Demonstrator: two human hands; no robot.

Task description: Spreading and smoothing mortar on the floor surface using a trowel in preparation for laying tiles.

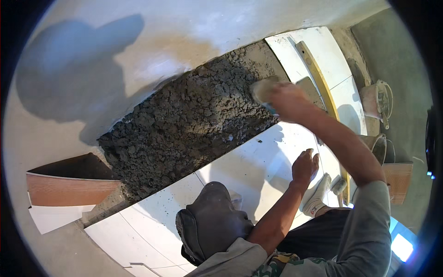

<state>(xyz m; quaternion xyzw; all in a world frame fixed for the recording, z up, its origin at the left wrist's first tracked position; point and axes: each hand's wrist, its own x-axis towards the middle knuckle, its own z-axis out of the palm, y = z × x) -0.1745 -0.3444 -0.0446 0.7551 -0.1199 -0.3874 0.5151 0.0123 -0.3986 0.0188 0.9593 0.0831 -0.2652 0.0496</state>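
Observation:
My right hand [288,101] is closed on a trowel [262,90], blurred by motion, at the right end of a bed of dark, crumbly mortar [180,120]. The mortar lies along the pale wall [184,25], beside white tiles [240,171]. Lower down, my left hand [304,165] is over the tiles, fingers loosely bent and apart, holding nothing visible. A long yellow level [330,101] lies across the tiles to the right, beside a grey, mortar-smeared surface [310,90] partly behind my right hand.
Two buckets [369,99] stand at the right, near a brown board [398,182]. Cut brown-faced pieces [69,191] lie at the lower left. My socked foot [317,198] is on the tiles beside a grey-headed mallet [339,186]; my bent knee [207,221] is at bottom centre.

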